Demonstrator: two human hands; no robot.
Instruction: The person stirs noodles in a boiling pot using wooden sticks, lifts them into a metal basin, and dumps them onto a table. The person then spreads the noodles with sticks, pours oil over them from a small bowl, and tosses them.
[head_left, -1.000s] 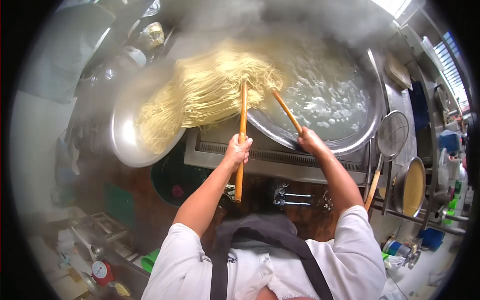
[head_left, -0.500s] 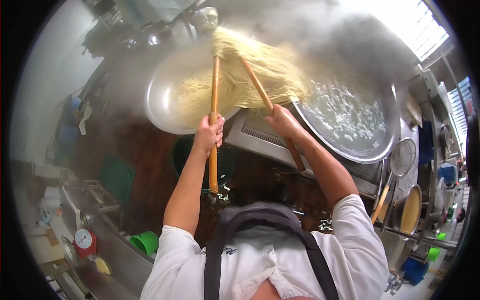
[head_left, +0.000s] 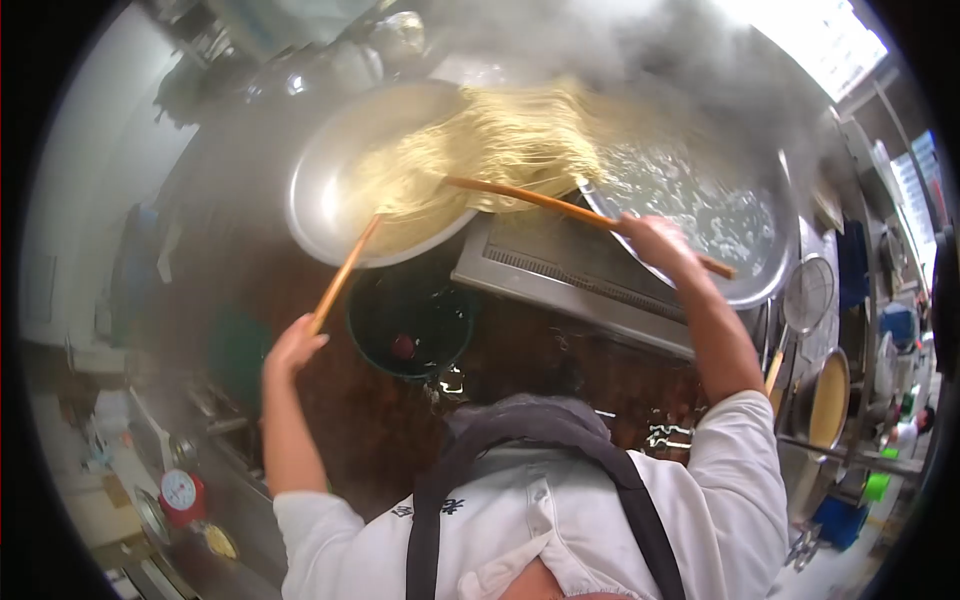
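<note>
My left hand [head_left: 293, 345] is wrapped round one wooden stick [head_left: 345, 275], whose far end reaches the noodles at the bowl's front. In my right hand [head_left: 655, 240] is a second wooden stick [head_left: 550, 203], slanting left with its tip among the noodles. The pale yellow noodles [head_left: 525, 145] lie partly in the large metal bowl [head_left: 312, 235] and stretch across to the rim of the big pot [head_left: 745, 292]. Water with white foam shows inside that pot. Steam veils the far ends of the noodles and pot.
Below the bowl stands a dark green bucket [head_left: 410, 320] with a reddish thing inside. A metal stove ledge [head_left: 570, 280] runs before the pot. At right are a mesh strainer [head_left: 808, 290] and a tan-lined pan [head_left: 828, 400]. A red scale [head_left: 180, 495] stands at lower left.
Both sticks have spread apart and lowered: the left hand moved left and down, the right hand moved right. The raised noodles came down, more of them now in the bowl.
</note>
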